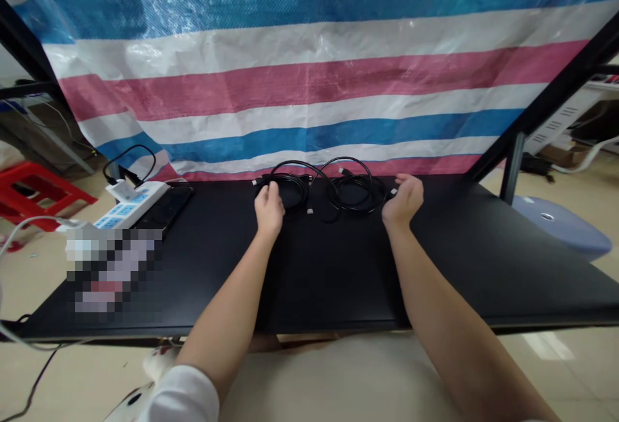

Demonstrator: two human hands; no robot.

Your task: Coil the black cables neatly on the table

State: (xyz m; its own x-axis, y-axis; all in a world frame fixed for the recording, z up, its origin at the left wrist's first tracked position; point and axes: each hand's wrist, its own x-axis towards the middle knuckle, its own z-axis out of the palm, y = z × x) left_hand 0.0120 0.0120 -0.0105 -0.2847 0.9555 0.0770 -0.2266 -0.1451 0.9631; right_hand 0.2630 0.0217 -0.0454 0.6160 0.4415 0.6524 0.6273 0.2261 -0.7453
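Note:
Two coils of black cable lie side by side near the back of the black table. My left hand is closed at the outer edge of the left cable coil, with black cable at its fingers. A pale connector end sticks out just left of that hand. My right hand is curled at the outer side of the right cable coil. A cable plug shows against its inner side; what its fingers hold is hidden. Another connector end lies between the coils, and a plug tops the right coil.
A striped plastic sheet hangs behind the black table. On the left are a white power strip with chargers, a dark phone-like slab and a blurred-out item. A red stool and a bluish lidded bin flank the table.

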